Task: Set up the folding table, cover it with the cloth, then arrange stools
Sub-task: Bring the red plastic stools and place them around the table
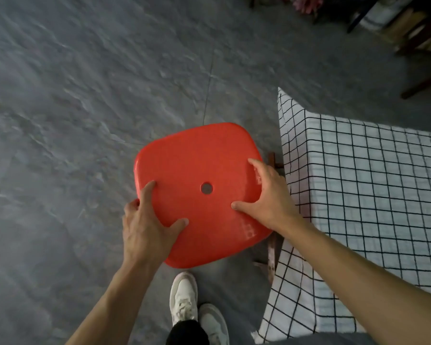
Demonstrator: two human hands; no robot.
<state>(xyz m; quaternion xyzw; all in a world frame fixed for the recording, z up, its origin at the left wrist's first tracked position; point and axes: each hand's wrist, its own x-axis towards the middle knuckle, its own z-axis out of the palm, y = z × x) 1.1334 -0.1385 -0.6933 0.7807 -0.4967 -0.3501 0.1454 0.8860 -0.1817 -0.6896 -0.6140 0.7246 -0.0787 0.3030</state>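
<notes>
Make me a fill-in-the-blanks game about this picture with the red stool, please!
1. The red plastic stool seat has a small round ____ in its middle.
2. The left hand and right hand both rest on the ____.
3. The white cloth with black grid lines covers the ____.
4. On the grey stone floor below the stool are two white ____.

Missing words: hole; stool; table; shoes
</notes>
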